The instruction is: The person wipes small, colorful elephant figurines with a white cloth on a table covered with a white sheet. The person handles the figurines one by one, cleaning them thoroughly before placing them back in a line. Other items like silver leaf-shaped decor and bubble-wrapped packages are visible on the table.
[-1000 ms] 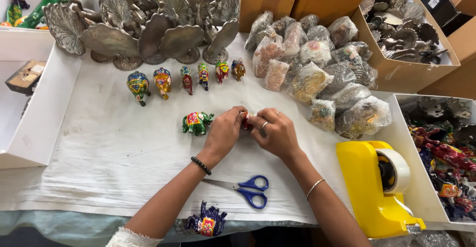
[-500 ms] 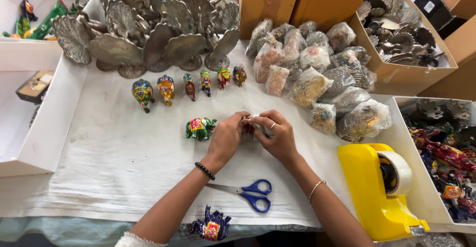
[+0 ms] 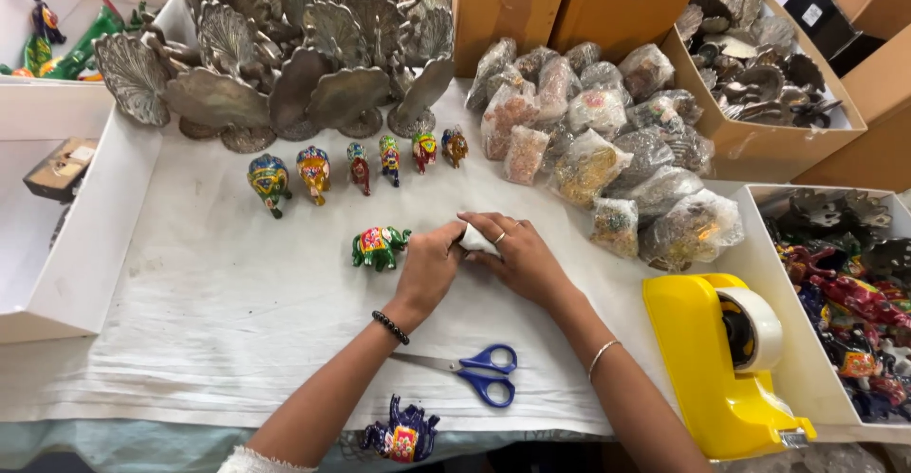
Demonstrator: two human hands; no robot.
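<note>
A small white wrapped bundle sits near the middle of the cloth-covered desk, pressed between two hands. The left hand, a dark bead bracelet at its wrist, curls its fingers closed against the bundle's left side. The right hand, with a ring on one finger and a thin bangle on the wrist, folds over the bundle from the right, its fingers closed on it too. What the wrapping contains cannot be told.

Just left of the hands stands a green painted elephant figurine. Beyond it, a row of six smaller painted figurines lines up in front of a cluster of grey metal peacock-shaped stands. Behind the hands to the right lies a heap of clear plastic bags filled with small items. Blue-handled scissors lie between the forearms, near the desk's front edge, and a dark blue figurine sits at that edge. A yellow tape dispenser stands to the right.
</note>
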